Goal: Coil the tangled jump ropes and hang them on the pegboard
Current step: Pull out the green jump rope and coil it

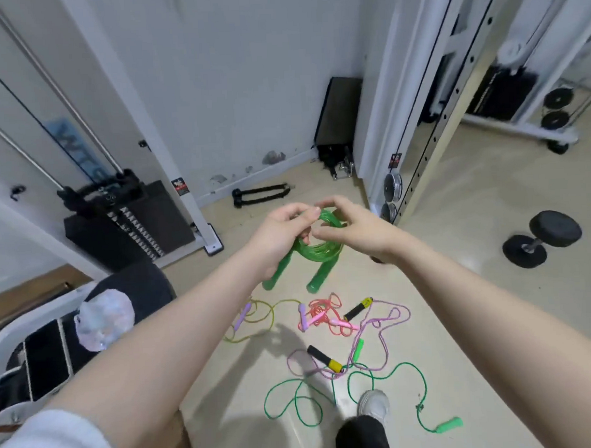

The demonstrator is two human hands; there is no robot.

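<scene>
A translucent green jump rope (317,248) is wound into a coil in front of me, its two green handles hanging down. My left hand (281,234) grips the coil on its left side. My right hand (350,221) pinches the top of the coil with curled fingers. On the floor below lies a tangle of ropes: a yellow rope with purple handles (254,318), a red rope with pink handles (322,319), a lilac rope with black-and-yellow handles (383,331) and a thin green rope with light green handles (362,387). No pegboard is in view.
A weight stack machine (128,221) stands at the left, a white rack upright (414,117) at the right. A black dumbbell (542,240) lies on the floor right. A black cable handle (260,195) lies by the wall. My shoe (373,405) is near the green rope.
</scene>
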